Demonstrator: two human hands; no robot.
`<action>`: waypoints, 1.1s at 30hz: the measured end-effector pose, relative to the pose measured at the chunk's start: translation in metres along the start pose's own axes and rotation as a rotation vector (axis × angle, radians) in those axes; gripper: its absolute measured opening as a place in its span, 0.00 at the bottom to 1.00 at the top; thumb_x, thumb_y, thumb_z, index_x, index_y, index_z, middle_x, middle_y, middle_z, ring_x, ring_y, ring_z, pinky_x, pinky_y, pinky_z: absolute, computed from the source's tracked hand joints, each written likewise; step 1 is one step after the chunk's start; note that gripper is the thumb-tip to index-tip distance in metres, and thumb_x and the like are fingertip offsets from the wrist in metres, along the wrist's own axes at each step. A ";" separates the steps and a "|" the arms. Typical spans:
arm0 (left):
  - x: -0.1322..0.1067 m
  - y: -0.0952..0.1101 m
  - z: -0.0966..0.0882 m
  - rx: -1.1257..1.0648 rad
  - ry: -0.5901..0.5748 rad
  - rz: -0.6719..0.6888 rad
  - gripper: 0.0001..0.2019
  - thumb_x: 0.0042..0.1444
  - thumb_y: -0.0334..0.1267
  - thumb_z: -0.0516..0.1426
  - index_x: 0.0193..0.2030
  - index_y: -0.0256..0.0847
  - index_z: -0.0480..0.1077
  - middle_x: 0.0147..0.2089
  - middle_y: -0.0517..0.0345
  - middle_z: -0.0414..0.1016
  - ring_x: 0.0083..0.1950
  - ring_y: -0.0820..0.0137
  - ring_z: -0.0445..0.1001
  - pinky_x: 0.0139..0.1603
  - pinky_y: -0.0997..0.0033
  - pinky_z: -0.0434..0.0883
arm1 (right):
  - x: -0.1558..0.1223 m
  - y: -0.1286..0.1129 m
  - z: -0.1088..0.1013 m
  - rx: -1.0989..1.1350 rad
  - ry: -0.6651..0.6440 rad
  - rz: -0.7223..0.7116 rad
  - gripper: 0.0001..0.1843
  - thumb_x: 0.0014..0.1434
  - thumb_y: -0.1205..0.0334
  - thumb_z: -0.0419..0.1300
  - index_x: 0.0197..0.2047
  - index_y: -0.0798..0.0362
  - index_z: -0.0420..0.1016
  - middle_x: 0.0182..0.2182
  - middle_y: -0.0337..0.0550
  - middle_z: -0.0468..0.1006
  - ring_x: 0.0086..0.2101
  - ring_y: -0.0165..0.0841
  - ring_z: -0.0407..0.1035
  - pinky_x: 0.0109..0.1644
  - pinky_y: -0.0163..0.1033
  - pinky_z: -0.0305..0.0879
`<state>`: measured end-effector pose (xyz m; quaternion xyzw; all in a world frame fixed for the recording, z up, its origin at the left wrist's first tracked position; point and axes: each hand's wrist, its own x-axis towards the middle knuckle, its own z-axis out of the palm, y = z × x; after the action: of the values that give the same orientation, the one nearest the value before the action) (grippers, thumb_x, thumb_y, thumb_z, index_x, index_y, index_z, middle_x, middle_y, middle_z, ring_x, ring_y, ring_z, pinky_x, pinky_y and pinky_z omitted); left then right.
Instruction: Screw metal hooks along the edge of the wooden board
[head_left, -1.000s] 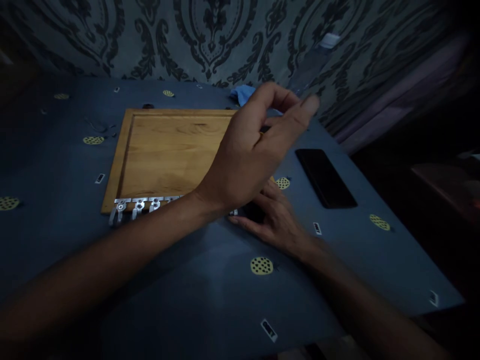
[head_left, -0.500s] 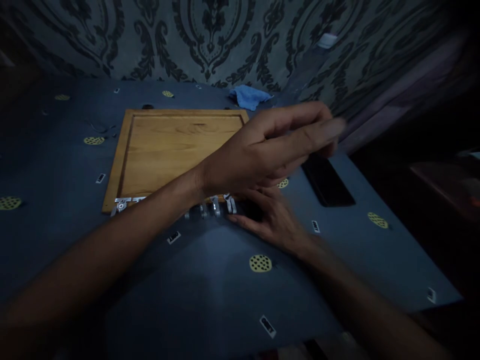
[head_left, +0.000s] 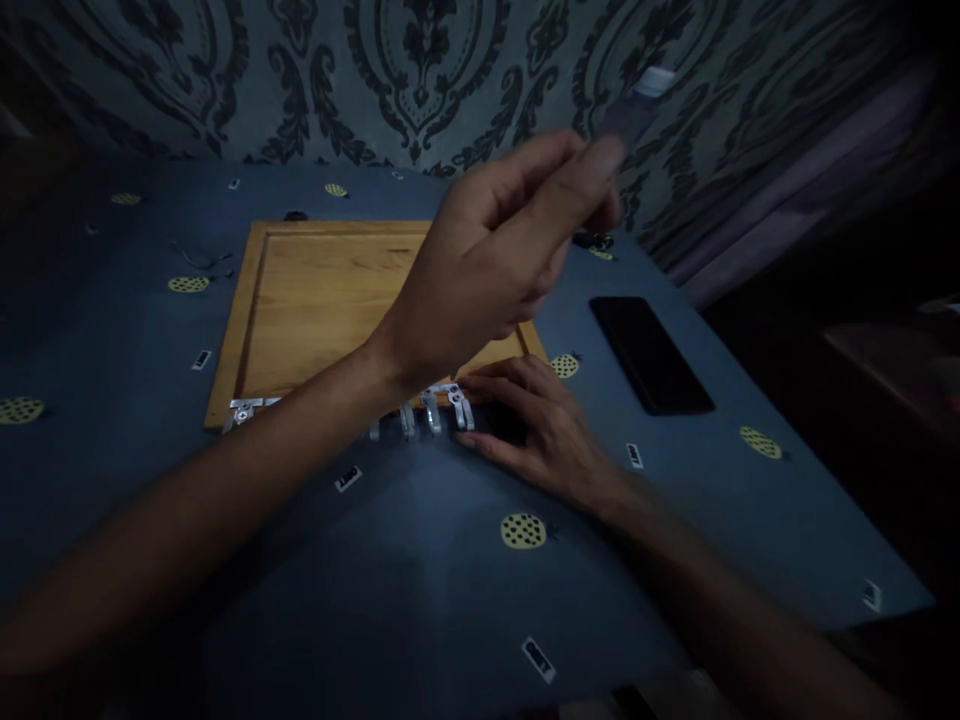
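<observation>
With the wooden board point(head_left: 322, 310) on the table point(head_left: 420, 590) as our dial, we hold our left hand point(head_left: 491, 250) raised at two o'clock, its forearm slanting in from eight. Its fingers curl inward beside the thumb; we cannot tell whether they clamp anything. Our right hand point(head_left: 551, 430) sits low at four, fingers and thumb apart near the metal hooks point(head_left: 430, 410) lining the six-o'clock edge; its grip we cannot tell.

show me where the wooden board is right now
In the head view, the wooden board lies mostly left of centre on the table, partly hidden by the left hand, with metal hooks along its near edge.
</observation>
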<state>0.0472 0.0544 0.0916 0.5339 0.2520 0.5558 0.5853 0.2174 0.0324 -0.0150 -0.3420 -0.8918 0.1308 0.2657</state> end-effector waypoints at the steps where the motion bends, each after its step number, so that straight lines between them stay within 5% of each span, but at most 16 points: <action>1: 0.001 -0.003 -0.001 -0.009 0.002 0.005 0.19 0.72 0.35 0.50 0.26 0.39 0.64 0.17 0.71 0.50 0.17 0.84 0.48 0.19 0.83 0.52 | 0.000 0.000 0.000 -0.001 0.001 0.001 0.23 0.65 0.45 0.63 0.57 0.50 0.76 0.48 0.51 0.80 0.49 0.45 0.74 0.53 0.56 0.72; 9: 0.002 -0.021 -0.002 -0.041 0.004 0.031 0.18 0.71 0.39 0.53 0.27 0.41 0.64 0.17 0.71 0.49 0.18 0.81 0.48 0.20 0.79 0.52 | 0.000 0.001 0.000 -0.008 0.006 -0.013 0.24 0.65 0.44 0.62 0.56 0.52 0.77 0.47 0.53 0.80 0.48 0.46 0.73 0.52 0.56 0.71; 33: 0.001 -0.022 0.000 0.041 -0.064 0.005 0.22 0.71 0.49 0.53 0.26 0.40 0.64 0.16 0.71 0.51 0.16 0.82 0.48 0.18 0.77 0.50 | 0.001 0.002 0.001 -0.009 0.009 -0.017 0.24 0.65 0.43 0.62 0.55 0.51 0.77 0.48 0.52 0.80 0.49 0.47 0.73 0.52 0.58 0.72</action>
<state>0.0559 0.0600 0.0716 0.5640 0.2433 0.5348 0.5803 0.2172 0.0346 -0.0156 -0.3361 -0.8940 0.1230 0.2695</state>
